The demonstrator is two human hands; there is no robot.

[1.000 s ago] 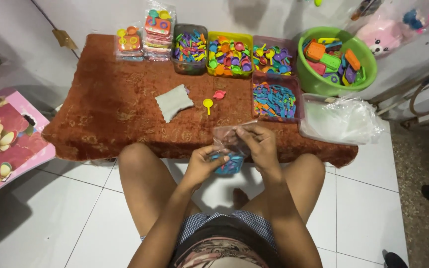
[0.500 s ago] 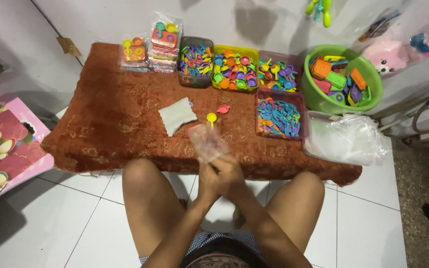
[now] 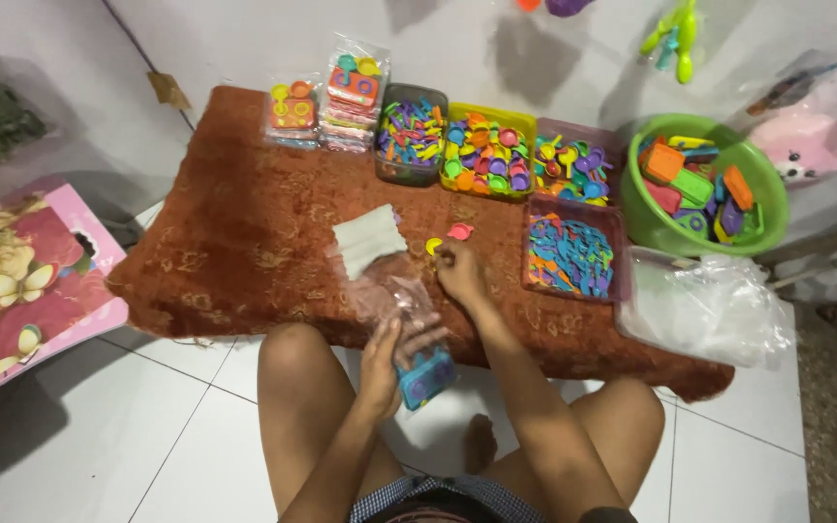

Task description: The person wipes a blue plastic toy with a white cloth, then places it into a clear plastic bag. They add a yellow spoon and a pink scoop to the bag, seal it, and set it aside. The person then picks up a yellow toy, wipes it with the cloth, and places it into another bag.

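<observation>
Low in the middle of the frame, the left hand (image 3: 380,368) grips a clear plastic bag (image 3: 401,308) with a blue toy piece (image 3: 426,378) in its bottom. The right hand (image 3: 459,273) reaches to the brown-covered desk (image 3: 234,242), fingertips just beside a small yellow piece (image 3: 432,245) and a pink one (image 3: 459,230). A pale card (image 3: 366,239) lies left of them. Trays of coloured toy pieces (image 3: 486,155) line the desk's far edge, with a green basin (image 3: 707,184) at upper right.

Even, fairly bright indoor light from above casts soft shadows on the back wall (image 3: 535,58), with slight softness overall and wide-angle bending toward the edges.
</observation>
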